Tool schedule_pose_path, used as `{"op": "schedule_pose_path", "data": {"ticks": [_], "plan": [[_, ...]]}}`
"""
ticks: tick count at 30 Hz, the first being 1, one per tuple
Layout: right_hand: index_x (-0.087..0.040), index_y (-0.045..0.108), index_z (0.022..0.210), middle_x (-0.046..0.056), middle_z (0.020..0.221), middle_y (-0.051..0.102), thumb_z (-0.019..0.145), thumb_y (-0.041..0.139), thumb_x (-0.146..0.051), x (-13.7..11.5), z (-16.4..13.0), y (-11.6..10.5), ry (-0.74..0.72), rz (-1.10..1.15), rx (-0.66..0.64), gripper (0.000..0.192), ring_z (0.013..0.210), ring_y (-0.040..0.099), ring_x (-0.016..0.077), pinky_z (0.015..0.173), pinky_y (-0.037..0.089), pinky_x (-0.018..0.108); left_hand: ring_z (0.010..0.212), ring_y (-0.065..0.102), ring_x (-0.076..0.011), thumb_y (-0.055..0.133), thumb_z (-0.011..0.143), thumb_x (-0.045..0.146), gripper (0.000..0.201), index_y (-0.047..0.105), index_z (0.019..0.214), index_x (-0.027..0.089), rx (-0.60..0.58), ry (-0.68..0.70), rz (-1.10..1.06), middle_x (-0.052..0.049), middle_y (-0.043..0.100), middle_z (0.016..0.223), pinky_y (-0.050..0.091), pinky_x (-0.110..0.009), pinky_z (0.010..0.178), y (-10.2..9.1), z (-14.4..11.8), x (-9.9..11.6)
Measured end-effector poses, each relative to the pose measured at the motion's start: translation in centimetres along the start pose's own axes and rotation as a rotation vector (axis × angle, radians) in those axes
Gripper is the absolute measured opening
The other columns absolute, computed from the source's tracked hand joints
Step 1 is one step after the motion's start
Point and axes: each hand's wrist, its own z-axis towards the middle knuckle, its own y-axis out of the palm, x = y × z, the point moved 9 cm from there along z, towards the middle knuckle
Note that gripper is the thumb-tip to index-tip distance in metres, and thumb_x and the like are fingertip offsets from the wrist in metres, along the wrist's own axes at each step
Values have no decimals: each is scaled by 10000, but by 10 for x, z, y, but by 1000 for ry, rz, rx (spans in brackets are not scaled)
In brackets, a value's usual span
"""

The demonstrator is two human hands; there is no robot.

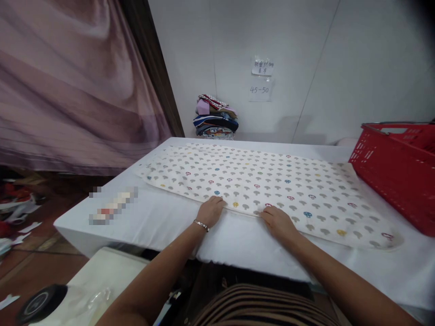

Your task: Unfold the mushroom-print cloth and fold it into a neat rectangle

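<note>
1. At the far left hangs a mauve curtain [68, 86], with a dark wooden post [152, 68] along its right edge.
2. On the floor at the near left lie scattered items, too blurred to name; a black round lid [41, 303] sits at the bottom left on a pale surface.
3. A white table [163, 226] fills the middle of the view, from near left to far right.
4. A small blurred object [112, 206] rests on the table near its left edge, well apart from the hands.
5. The cloth [258, 181], white with small mushroom prints in grey, red, blue and yellow, lies flat along the table, running from far left to near right.
6. The left hand [210, 210], with a bracelet [201, 224] at the wrist, rests on the near edge of the cloth, fingers curled down onto the hem; whether it pinches the fabric cannot be told.
7. The right hand [278, 222] lies just to the right on the same near edge, fingers bent on the hem; its grip cannot be told either. The two hands are near each other, not touching.
8. A pile [215, 117] of folded clothes stands at the far side against the white wall.
9. Two paper notes [261, 79] are stuck on the wall [306, 54], right of the pile.
10. A red basket [397, 167] stands on the table at the right, touching the right end of the cloth.
</note>
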Motion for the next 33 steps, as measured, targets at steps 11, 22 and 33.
{"op": "schedule_pose_path", "data": {"ticks": [11, 22, 33], "plan": [[-222, 640, 974, 66, 909, 616, 919, 336, -195, 16, 10, -28, -9, -34, 175, 311, 826, 511, 187, 706, 382, 304, 859, 480, -167, 430, 865, 144, 198, 620, 846, 196, 10, 45, 151, -46, 571, 875, 396, -255, 654, -3, 22, 10], [-172, 602, 988, 75, 941, 559, 928, 331, -152, -1, -6, 1, -154, -74, 82, 279, 876, 461, 193, 776, 368, 308, 826, 486, -173, 428, 860, 128, 174, 589, 884, 190, -66, 98, 153, -45, 563, 851, 392, -277, 646, 6, 7, 15], [-179, 583, 967, 67, 940, 546, 895, 358, -128, -7, -4, 0, -113, -53, -36, 242, 908, 455, 202, 781, 339, 329, 883, 506, -170, 421, 866, 136, 156, 566, 897, 181, -124, 160, 80, -44, 588, 923, 415, -278, 724, 7, 2, 19]]}}
